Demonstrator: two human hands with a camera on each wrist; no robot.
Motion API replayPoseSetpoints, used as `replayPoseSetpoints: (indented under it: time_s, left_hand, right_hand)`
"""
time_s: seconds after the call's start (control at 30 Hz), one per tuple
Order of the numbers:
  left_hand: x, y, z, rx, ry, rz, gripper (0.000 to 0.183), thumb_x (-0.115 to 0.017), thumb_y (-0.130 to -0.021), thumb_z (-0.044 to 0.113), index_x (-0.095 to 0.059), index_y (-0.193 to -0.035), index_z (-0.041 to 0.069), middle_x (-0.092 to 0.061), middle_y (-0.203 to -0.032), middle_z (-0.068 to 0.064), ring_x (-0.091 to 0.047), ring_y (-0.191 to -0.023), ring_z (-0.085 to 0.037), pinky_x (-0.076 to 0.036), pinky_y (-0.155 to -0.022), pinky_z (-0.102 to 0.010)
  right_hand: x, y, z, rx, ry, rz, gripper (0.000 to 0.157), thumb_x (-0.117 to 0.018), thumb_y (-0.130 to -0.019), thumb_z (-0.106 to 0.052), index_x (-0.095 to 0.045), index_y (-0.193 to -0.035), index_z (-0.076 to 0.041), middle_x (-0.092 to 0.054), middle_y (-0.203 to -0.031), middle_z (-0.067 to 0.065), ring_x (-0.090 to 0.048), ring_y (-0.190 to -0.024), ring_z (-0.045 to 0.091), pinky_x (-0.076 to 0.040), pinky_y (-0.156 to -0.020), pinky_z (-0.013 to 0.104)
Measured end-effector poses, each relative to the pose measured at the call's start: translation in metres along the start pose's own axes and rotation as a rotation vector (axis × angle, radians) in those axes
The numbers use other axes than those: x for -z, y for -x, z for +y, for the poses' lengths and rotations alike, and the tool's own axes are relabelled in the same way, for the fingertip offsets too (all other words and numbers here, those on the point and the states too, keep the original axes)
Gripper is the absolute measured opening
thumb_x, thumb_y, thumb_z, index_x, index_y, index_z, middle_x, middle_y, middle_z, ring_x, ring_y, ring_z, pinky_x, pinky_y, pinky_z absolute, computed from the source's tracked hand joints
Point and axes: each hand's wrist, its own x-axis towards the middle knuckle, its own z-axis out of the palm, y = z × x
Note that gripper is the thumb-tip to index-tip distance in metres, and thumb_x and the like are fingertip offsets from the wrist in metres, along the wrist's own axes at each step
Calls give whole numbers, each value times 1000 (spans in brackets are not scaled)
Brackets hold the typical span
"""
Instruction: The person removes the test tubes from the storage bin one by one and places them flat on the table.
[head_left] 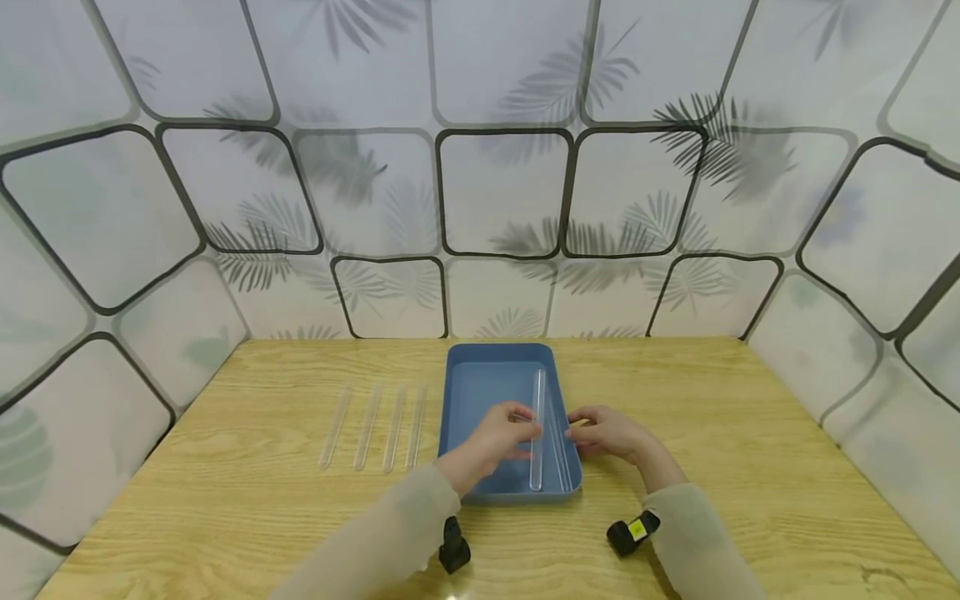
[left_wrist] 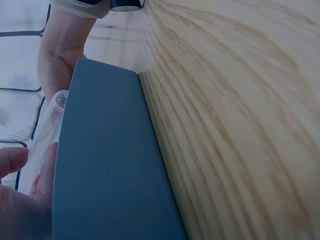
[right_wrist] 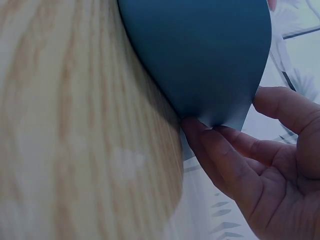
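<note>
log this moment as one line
left hand: holds clear tube at blue tray | right hand: touches tray's right side | table: four tubes left of tray

Person's long pale beige left sleeve (head_left: 382,529), matching loose right sleeve (head_left: 701,533), small blocky black left wrist device (head_left: 453,554), similar black right wrist device (head_left: 621,539) with squarish yellow label (head_left: 637,529), bare left fingers (left_wrist: 12,160), bare right fingers (right_wrist: 222,150)
</note>
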Motion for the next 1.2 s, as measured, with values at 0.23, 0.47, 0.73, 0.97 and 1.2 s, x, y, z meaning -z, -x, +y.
replayPoseSetpoints:
  time_s: [0.23,0.47,0.73,0.97,1.2]
  left_hand:
    - [13,5,3,11,-10,8,27,-58,-83,4,-50,-107,-6,-53,-94,-14,-55,-85,-23,-52,-66,-35]
    - [29,9,3,11,-39,20,27,-57,-84,5,-49,-108,-5,-53,-96,-14,-55,-86,-22,-52,-67,-34]
    - [41,11,1,5,-63,36,28,-57,-84,6,-49,-109,-7,-54,-97,-15,-56,-87,-23,-52,-67,-34]
    - [52,14,-2,6,-87,50,29,-56,-85,6,-49,-108,-8,-54,-98,-16,-56,-89,-24,-52,-68,-35]
    - [63,18,-2,15,-94,56,29,-55,-86,8,-47,-109,-8,-52,-100,-16,-54,-91,-25,-51,-71,-36]
  right_hand:
    - [0,0,0,2,-3,0,50,-57,-85,-12,-37,-120,18,-55,-106,22,-57,-91,23,-48,-79,39]
    - [0,0,1,0,9,-12,54,-58,-85,-16,-36,-122,17,-54,-107,22,-57,-93,24,-48,-79,38]
    - [1,0,-1,6,12,-17,53,-57,-85,-14,-36,-122,17,-55,-107,22,-56,-94,25,-47,-80,40]
    - [1,0,0,-1,16,-8,53,-58,-84,-15,-37,-121,17,-55,-106,21,-57,-93,25,-47,-79,39]
    - [1,1,0,6,11,-13,52,-58,-84,-15,-38,-120,17,-56,-105,21,-57,-92,24,-47,-79,39]
